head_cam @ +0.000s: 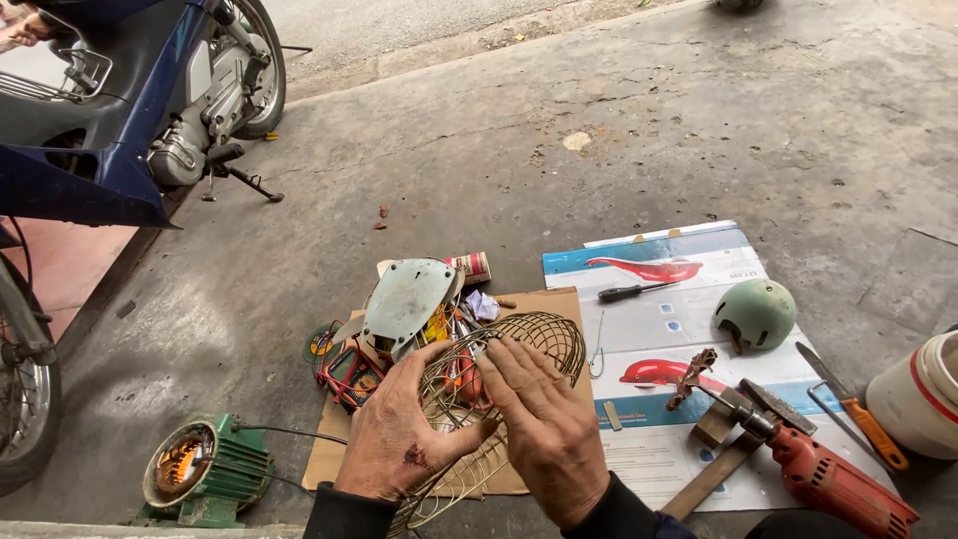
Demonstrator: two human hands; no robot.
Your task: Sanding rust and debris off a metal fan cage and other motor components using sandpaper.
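A wire fan guard [519, 359], lying on cardboard [344, 439] with its dome stretched toward the far right, is clasped at its near-left rim by the left hand [399, 434], while the right hand [544, 424] is laid flat and open-fingered on the mesh just beside it.

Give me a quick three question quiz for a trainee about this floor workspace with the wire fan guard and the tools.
1. True or false: both hands touch the wire fan guard.
2. Which tool lies at the lower right? A) red power drill B) yellow saw C) blue pliers
3. Fill in: the green motor sits to the ____ of the left hand.

Key:
1. True; the right hand rests on it too.
2. A
3. left
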